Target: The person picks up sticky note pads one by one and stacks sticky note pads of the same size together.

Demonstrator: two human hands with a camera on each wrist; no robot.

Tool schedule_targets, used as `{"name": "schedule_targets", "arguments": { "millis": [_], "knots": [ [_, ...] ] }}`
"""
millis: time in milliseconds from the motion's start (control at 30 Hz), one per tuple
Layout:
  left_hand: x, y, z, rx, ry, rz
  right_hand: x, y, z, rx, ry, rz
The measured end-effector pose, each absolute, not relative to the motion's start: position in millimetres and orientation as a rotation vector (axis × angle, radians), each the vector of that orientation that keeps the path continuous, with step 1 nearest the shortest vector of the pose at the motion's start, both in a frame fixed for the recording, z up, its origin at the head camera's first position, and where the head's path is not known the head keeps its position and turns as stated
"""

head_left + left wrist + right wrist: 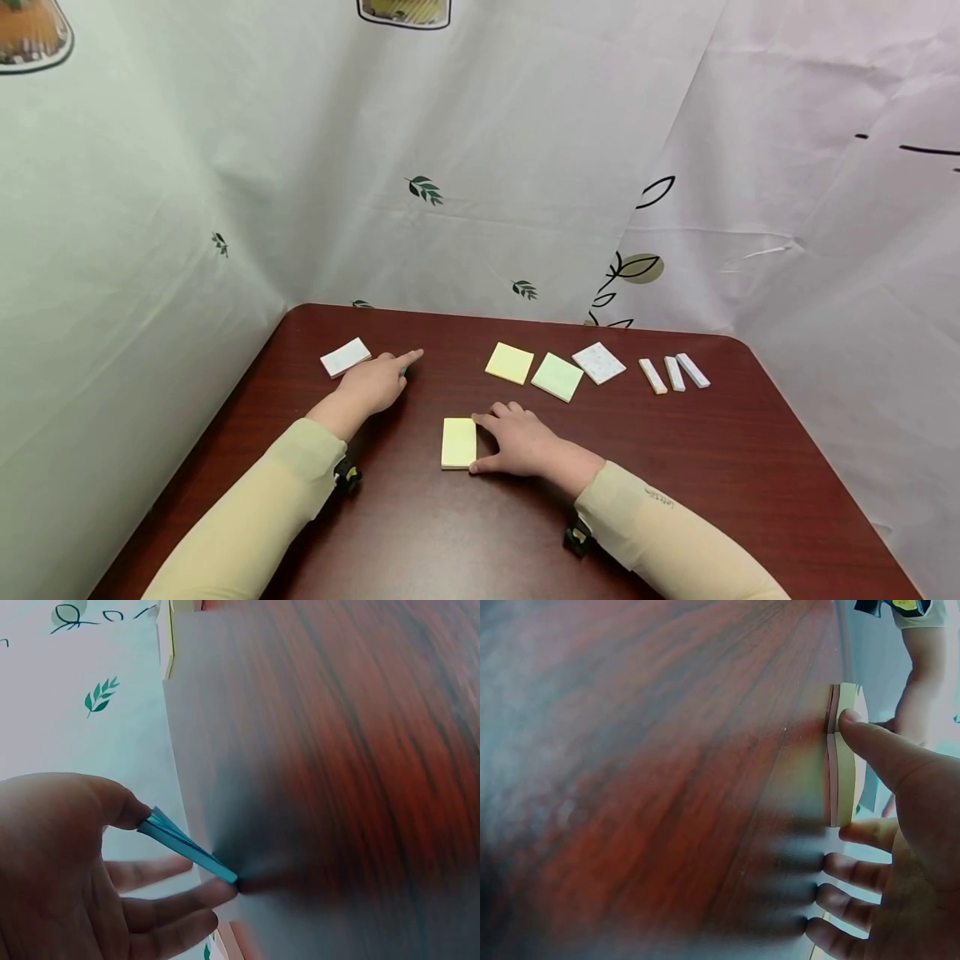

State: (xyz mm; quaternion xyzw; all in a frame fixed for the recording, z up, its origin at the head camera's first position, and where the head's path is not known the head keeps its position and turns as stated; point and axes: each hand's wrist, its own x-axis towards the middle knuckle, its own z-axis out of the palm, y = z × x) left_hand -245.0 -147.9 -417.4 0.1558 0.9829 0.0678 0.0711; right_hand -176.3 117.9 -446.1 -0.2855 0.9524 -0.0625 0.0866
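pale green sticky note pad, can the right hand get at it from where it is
Probably yes: only bare table seems to lie between the right hand and the pale green sticky note pad, though the hand is touching the rectangular yellow sticky note pad.

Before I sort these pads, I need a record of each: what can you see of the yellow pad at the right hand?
The yellow pad is a pale, oblong block that looks like stacked paper, its top blank. In the right wrist view a pinkish band runs below the yellow along its side; I can't tell whether that is another layer. It lies flat on the dark red table, and the right hand's thumb and forefinger touch its two right corners.
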Motion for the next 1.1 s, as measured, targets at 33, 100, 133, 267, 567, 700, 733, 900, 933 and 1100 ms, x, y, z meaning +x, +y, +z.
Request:
{"name": "schedule_targets", "arguments": {
  "millis": [33,100,133,267,567,700,733,900,933,1100],
  "knots": [
    [-245,-149,-418,0.497,2.961,0.189,-176,118,-446,-0.85,2.838,-0.188],
    [-245,-150,-418,0.549,2.974,0.149,-176,118,-445,-0.848,2.837,-0.191],
    [-245,-151,-418,0.566,2.975,0.138,-176,118,-445,-0.848,2.837,-0.192],
    [-246,-153,-420,0.588,2.995,0.139,-176,118,-445,-0.85,2.839,-0.192],
    [-248,-156,-424,0.55,3.108,0.194,-176,118,-444,-0.852,2.837,-0.193],
    [-248,-157,-424,0.536,3.184,0.179,-176,117,-444,-0.853,2.834,-0.196],
    [-248,-157,-423,0.528,3.195,0.174,-176,117,-444,-0.851,2.834,-0.196],
    [-246,-158,-421,0.501,3.205,0.151,-175,117,-445,-0.846,2.826,-0.205],
    [-245,-158,-421,0.496,3.203,0.147,-176,117,-445,-0.846,2.827,-0.203],
    [-240,-159,-421,0.441,3.173,0.174,-177,117,-444,-0.854,2.832,-0.194]
  ]
}}
